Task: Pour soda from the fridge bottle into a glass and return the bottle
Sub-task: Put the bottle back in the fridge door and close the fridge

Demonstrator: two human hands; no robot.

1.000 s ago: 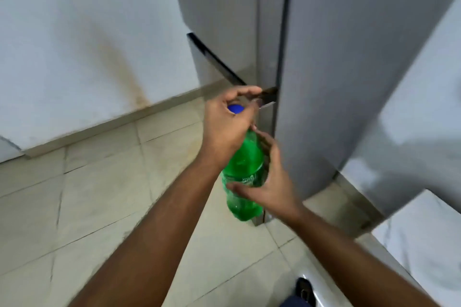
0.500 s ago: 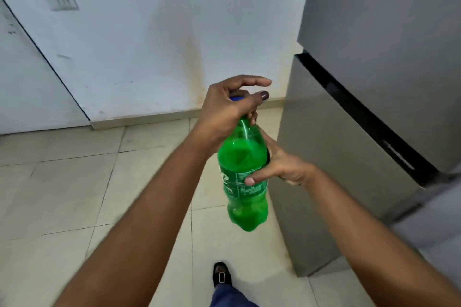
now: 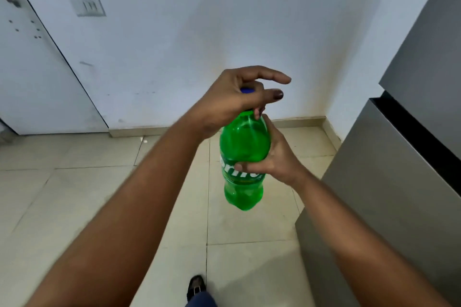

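I held one green soda bottle upright in the air in front of me, above the tiled floor and just left of the grey fridge. Both of my hands were on it. My left hand sat over the top, its thumb and some fingers curled around the single blue cap, while the index finger stuck out straight past it. My right hand wrapped the bottle's middle from the right side, its thumb pressed across the label and the fingers curled round behind.

The bottle's one label showed white lettering, partly hidden by my thumb. The fridge had two doors, one above the other, split by a dark gap, and both looked closed.

Beyond the bottle stood a white wall with one switch plate on it, and one white door at the left. One dark shoe of mine showed at the bottom edge.
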